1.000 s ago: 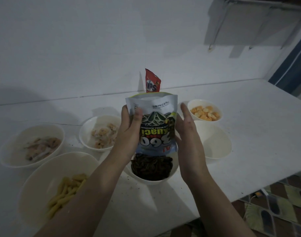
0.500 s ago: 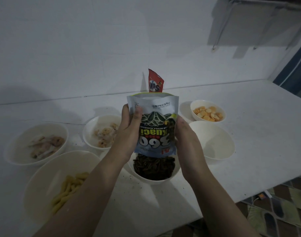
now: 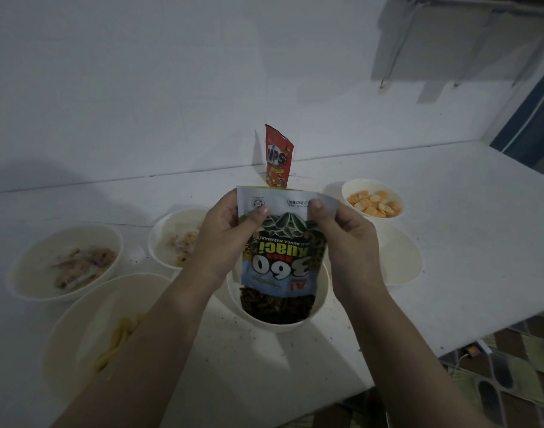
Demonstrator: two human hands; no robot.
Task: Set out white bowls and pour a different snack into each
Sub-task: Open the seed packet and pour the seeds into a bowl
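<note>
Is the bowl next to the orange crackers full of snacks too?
No, the white bowl beside the bowl of orange crackers shows only its bare inside, no snack.

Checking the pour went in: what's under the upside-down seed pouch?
A white bowl of dark seeds sits under the seed pouch, which the left hand and right hand hold. The pouch hides the bowl's far side.

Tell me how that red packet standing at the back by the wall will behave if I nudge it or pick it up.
The red packet would probably tip at a light push: it stands tall and narrow on a small base, apparently leaning on the wall. It is likely floppy and light, being a thin film pouch with a creased top. Its glossy surface may be a little slippery, so pinching it seems safer than a loose grip.
</note>
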